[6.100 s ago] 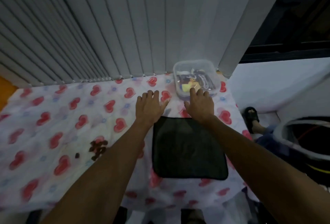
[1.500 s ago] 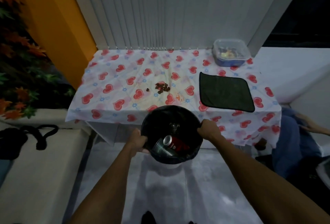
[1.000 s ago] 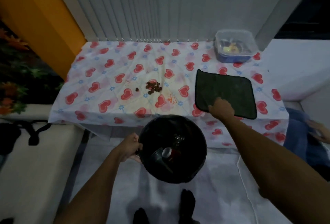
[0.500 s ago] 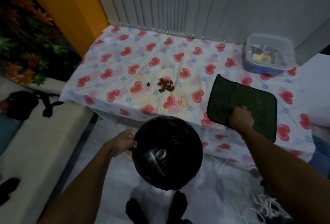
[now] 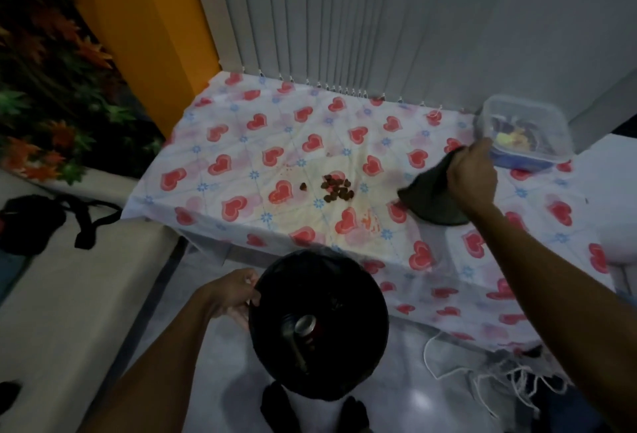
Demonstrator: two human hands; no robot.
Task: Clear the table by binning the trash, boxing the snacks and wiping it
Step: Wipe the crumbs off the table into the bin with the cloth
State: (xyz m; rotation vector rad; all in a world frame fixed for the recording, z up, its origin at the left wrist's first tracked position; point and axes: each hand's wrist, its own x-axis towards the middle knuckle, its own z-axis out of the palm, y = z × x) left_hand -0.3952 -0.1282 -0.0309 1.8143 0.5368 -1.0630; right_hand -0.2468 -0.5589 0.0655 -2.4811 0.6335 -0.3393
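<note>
Black-lined bin (image 5: 344, 281) with a red can (image 5: 305, 324) inside is below the near edge of the table (image 5: 241, 143), the left hand (image 5: 234, 291) curled on its left rim, brown crumbs (image 5: 336, 188) lie mid-table, and the right hand (image 5: 472, 174) pinches the dark cloth (image 5: 431, 198), flat half a second ago, now bunched and lifted beside the snack box (image 5: 558, 136)

White vertical blinds (image 5: 344, 19) are hanging from twelve to two o'clock, an orange wall (image 5: 144, 29) is standing at eleven and leafy foliage (image 5: 44, 70) is spreading at ten. A pale bench (image 5: 69, 294) is running along eight, and the glossy floor (image 5: 413, 401) is reflecting dim light at six.
</note>
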